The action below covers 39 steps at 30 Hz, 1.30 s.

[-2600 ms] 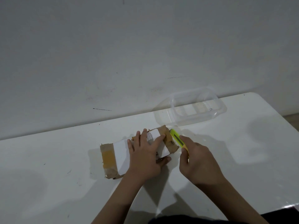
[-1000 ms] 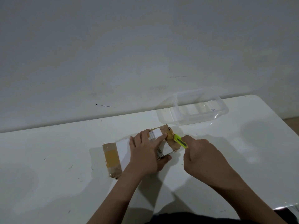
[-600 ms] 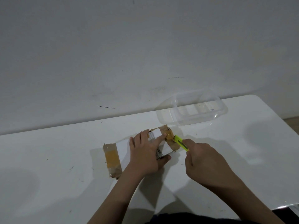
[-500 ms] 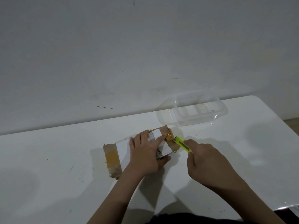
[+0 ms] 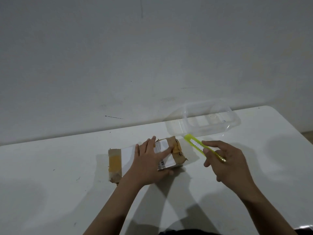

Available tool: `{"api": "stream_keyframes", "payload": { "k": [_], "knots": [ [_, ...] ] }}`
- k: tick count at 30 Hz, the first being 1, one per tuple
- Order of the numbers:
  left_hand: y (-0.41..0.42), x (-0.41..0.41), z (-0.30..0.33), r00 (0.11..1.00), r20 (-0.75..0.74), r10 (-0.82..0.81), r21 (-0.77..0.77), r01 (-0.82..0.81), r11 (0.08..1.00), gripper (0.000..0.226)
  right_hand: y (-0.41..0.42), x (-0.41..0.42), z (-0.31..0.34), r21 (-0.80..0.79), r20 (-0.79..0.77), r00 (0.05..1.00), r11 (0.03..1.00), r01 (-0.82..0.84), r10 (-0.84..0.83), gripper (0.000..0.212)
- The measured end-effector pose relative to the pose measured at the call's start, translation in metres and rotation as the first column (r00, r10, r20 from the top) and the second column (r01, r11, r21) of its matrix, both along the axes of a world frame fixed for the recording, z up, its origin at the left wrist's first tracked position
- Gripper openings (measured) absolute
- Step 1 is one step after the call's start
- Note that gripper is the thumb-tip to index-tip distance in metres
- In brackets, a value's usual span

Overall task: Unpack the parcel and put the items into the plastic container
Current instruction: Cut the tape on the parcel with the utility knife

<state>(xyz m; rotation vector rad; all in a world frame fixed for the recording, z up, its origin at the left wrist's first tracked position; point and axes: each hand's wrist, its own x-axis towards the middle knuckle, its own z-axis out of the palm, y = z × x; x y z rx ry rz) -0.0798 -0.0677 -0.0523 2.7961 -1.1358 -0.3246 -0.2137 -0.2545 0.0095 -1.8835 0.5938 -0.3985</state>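
Note:
A brown taped parcel [image 5: 116, 162] with a white label lies on the white table [image 5: 50, 175]. My left hand [image 5: 150, 164] rests flat on top of it, fingers spread, thumb at its near edge. To the right of the parcel, my right hand [image 5: 227, 162] holds a yellow-green utility knife [image 5: 196, 145] between thumb and fingers, clear of the parcel; the knife points up and left towards the container. The clear plastic container [image 5: 235, 122] stands at the back right of the table. No item from the parcel is visible.
A plain grey wall rises right behind the table. The table's right corner curves off near the container [image 5: 277, 112], with floor beyond. Bare tabletop lies left of the parcel and in front of my arms.
My right hand has drawn the knife back from the parcel's right end and lifted it to the right. My left hand stays pressed on the parcel.

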Motion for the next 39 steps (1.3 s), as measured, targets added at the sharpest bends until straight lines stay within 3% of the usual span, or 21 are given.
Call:
{"api": "stream_keyframes", "payload": {
  "k": [3, 6, 9, 11, 16, 19, 23, 28, 33, 39],
  "knots": [
    [0.002, 0.001, 0.005, 0.996, 0.094, -0.01, 0.075, 0.003, 0.997, 0.085, 0.003, 0.009, -0.011, 0.146, 0.035, 0.998, 0.988, 0.05, -0.056, 0.018],
    [0.004, -0.001, 0.006, 0.981, 0.188, 0.044, -0.006, -0.044, 0.999, 0.07, 0.006, 0.017, -0.021, 0.204, 0.05, 0.997, 0.978, 0.045, -0.056, 0.022],
    [0.006, 0.0, -0.003, 0.939, 0.328, 0.105, -0.074, -0.085, 0.994, 0.071, 0.009, 0.021, -0.029, 0.224, 0.064, 0.997, 0.974, 0.027, -0.043, 0.028],
    [0.01, -0.001, -0.007, 0.924, 0.344, 0.165, -0.076, -0.148, 0.986, 0.072, 0.011, 0.023, -0.033, 0.238, 0.079, 0.996, 0.971, 0.014, -0.034, 0.031],
    [0.017, -0.005, -0.011, 0.913, 0.299, 0.278, -0.033, -0.281, 0.959, 0.069, 0.015, 0.027, -0.04, 0.248, 0.074, 0.997, 0.969, 0.004, -0.023, 0.036],
    [0.026, -0.003, -0.018, 0.919, 0.278, 0.278, -0.084, -0.265, 0.961, 0.064, 0.017, 0.03, -0.045, 0.259, 0.065, 0.997, 0.966, 0.014, -0.032, 0.035],
    [0.03, -0.003, -0.014, 0.937, 0.151, 0.315, -0.218, -0.28, 0.935, 0.081, 0.019, 0.035, -0.05, 0.273, 0.057, 0.998, 0.962, 0.009, -0.026, 0.033],
    [0.032, 0.003, -0.014, 0.938, 0.166, 0.304, -0.32, -0.24, 0.916, 0.07, 0.022, 0.039, -0.054, 0.261, 0.058, 0.998, 0.965, -0.013, -0.002, 0.031],
    [0.036, 0.009, -0.013, 0.943, 0.151, 0.295, -0.364, -0.224, 0.904, 0.063, 0.022, 0.042, -0.057, 0.26, 0.066, 0.998, 0.965, -0.023, 0.006, 0.031],
    [0.039, 0.01, -0.01, 0.935, 0.082, 0.345, -0.382, -0.291, 0.877, 0.063, 0.023, 0.048, -0.069, 0.298, -0.036, 0.997, 0.953, -0.057, 0.071, 0.034]
  ]
}}
